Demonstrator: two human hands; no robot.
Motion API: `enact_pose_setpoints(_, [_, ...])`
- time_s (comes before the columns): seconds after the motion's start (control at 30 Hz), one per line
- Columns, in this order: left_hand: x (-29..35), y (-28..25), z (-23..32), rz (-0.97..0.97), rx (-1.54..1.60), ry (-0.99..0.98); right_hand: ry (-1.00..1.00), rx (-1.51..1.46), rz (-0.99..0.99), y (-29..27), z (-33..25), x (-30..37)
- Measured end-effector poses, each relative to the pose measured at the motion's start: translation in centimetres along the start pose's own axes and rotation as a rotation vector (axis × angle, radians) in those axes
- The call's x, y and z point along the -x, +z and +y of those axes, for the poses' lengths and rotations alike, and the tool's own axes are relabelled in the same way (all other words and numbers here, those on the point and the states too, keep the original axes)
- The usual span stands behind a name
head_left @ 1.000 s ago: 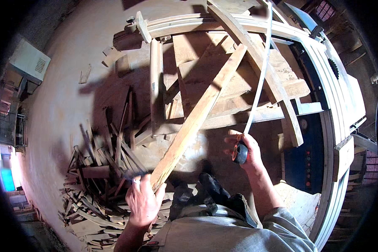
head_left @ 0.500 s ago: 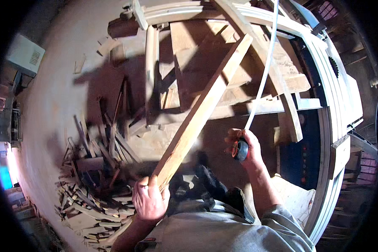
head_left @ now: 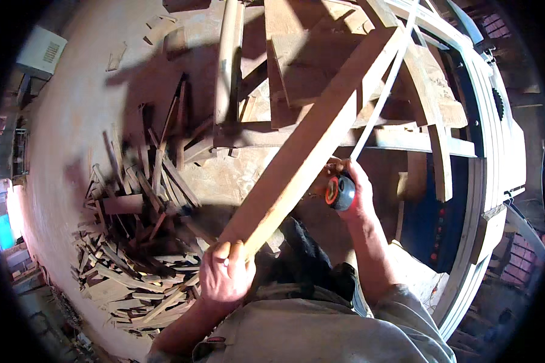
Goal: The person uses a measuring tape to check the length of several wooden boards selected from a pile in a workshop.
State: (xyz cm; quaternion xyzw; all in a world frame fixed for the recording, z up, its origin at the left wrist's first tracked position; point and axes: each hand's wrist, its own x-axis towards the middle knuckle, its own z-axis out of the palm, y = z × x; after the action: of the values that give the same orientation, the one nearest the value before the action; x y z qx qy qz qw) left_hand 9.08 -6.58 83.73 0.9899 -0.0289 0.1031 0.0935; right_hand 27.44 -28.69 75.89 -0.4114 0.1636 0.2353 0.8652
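My left hand [head_left: 227, 272] is closed around the near end of a long wooden board [head_left: 312, 142], which slants up and away to the right. In my right hand [head_left: 356, 196] sits a round, dark tape measure [head_left: 340, 192] with an orange-red ring on its side. Its pale blade [head_left: 383, 97] is drawn far out and rises beside the board, passing close to the board's far end at the top. Where the blade's tip rests is cut off by the upper edge. Part of my right fingers is hidden behind the tape case.
A saw table with pale rails [head_left: 483, 175] runs along the right, a toothed blade [head_left: 498, 104] beside it. Ahead, a frame [head_left: 415, 140] carries several planks; a curved piece of wood [head_left: 437, 142] crosses it. Wood offcuts [head_left: 142, 281] lie heaped on the floor at left.
The board's broad face has turned more into view, and its far end has shifted up and right. My right hand with the tape measure has moved slightly left and up, nearer the board.
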Motion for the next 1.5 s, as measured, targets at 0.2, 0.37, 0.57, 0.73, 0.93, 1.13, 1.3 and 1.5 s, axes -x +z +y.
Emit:
enact_pose_setpoints(0.2, [0.5,0.5,-0.2,-0.011,-0.006,-0.045,0.054,-0.057,-0.002,0.2,1.7,-1.6])
enact_pose_setpoints(0.37, [0.8,0.3,0.4,-0.030,0.106,-0.071,-0.012,-0.118,0.035,2.4,1.5,-3.1])
enact_pose_setpoints(0.57, [1.1,0.7,0.3,0.064,0.147,-0.088,0.025,-0.196,-0.029,3.6,1.7,-4.4])
enact_pose_setpoints(0.73, [2.7,0.5,-1.4,0.151,0.137,0.007,0.061,-0.261,0.023,5.1,2.7,-2.7])
enact_pose_setpoints(0.93, [6.3,0.5,-6.6,0.218,0.254,0.120,-0.156,-0.172,-0.058,7.6,1.4,3.2])
enact_pose_setpoints(1.13, [5.6,-2.6,-4.2,0.191,0.284,0.120,-0.289,-0.243,0.018,6.2,3.0,7.1])
enact_pose_setpoints(1.3, [6.0,-2.4,-4.9,0.130,0.282,0.272,-0.387,-0.360,0.098,2.4,5.2,11.2])
enact_pose_setpoints(1.5, [3.8,-0.8,-3.1,0.056,0.410,0.494,-0.509,-0.466,0.197,-1.4,3.8,17.5])
